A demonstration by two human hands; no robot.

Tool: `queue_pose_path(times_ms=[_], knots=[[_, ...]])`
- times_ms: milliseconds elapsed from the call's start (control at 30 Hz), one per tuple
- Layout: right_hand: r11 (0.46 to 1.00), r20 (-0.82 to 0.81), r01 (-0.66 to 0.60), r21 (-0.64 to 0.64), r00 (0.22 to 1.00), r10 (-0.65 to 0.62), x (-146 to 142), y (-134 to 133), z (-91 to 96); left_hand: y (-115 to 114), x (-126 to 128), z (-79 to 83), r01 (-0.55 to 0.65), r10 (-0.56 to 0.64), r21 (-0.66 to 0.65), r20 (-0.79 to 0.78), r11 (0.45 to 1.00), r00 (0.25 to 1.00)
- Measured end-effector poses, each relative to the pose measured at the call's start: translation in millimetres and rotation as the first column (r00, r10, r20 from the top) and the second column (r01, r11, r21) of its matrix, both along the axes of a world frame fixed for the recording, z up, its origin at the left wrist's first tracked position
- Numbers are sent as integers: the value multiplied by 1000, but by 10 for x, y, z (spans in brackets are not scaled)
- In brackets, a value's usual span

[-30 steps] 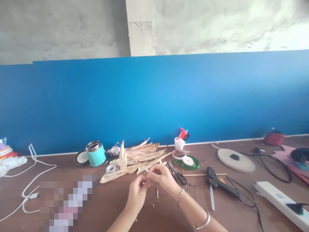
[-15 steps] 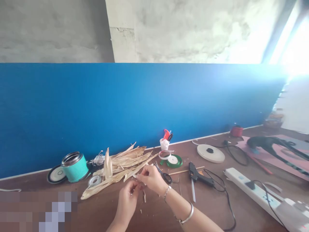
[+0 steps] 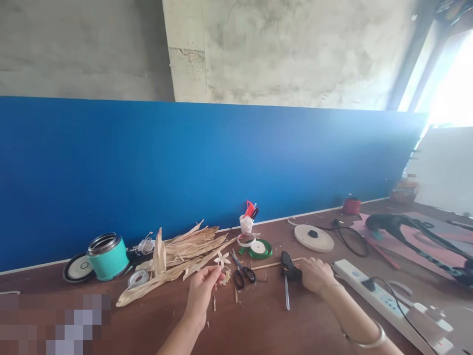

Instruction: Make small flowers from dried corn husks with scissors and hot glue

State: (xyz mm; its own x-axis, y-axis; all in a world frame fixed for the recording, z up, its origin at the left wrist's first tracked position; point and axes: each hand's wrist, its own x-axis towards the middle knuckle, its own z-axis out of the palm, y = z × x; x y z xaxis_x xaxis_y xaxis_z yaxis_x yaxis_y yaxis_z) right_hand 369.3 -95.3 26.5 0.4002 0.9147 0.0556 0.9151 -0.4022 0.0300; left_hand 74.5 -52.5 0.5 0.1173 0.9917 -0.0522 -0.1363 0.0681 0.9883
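My left hand (image 3: 204, 285) pinches a small pale flower (image 3: 222, 259) that looks made of dried husk strips; its petals show above my fingertips. My right hand (image 3: 317, 274) is closed around the handle of a black hot glue gun (image 3: 287, 264), which lies on the table with a whitish stick (image 3: 287, 292) under its front. The fingers on the handle are partly hidden. Between the hands lie black-handled scissors (image 3: 243, 274), blades spread. Behind my left hand is a pile of dried corn husks (image 3: 195, 246).
A turquoise container (image 3: 107, 264), a tape roll (image 3: 138, 279) and a green ribbon roll (image 3: 263, 250) stand around the husks. A white cup (image 3: 246, 224) holds pens. At right are a white disc (image 3: 314, 238) and a power strip (image 3: 384, 296) with cords. Husk scraps litter the table.
My right hand has left my left hand and moved right onto the glue gun's handle. The flower now shows in my left hand, and the scissors are uncovered. The view has shifted slightly.
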Motion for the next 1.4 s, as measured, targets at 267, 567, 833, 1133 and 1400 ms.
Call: queue_pose_path(times_ms=[267, 567, 833, 1133, 1400], knots=[[1000, 112, -21, -9, 993, 22, 81, -42, -388, -15, -10, 19, 24, -4, -96, 201, 995, 980], [972, 76, -55, 230, 996, 39, 211, -24, -424, -68, -159, 50, 45, -25, -110, 173, 993, 985], [726, -691, 201, 658, 544, 476, -733, 251, 27, -120, -85, 31, 8, -6, -44, 53, 999, 999], [779, -779, 20, 627, 49, 625, -1820, 439, 223, -82, -113, 2, 31, -32, 125, 8, 992, 999], [856, -859, 72, 512, 65, 508, -1653, 377, 368, -100, -120, 34, 183, -179, 123, -39, 975, 983]])
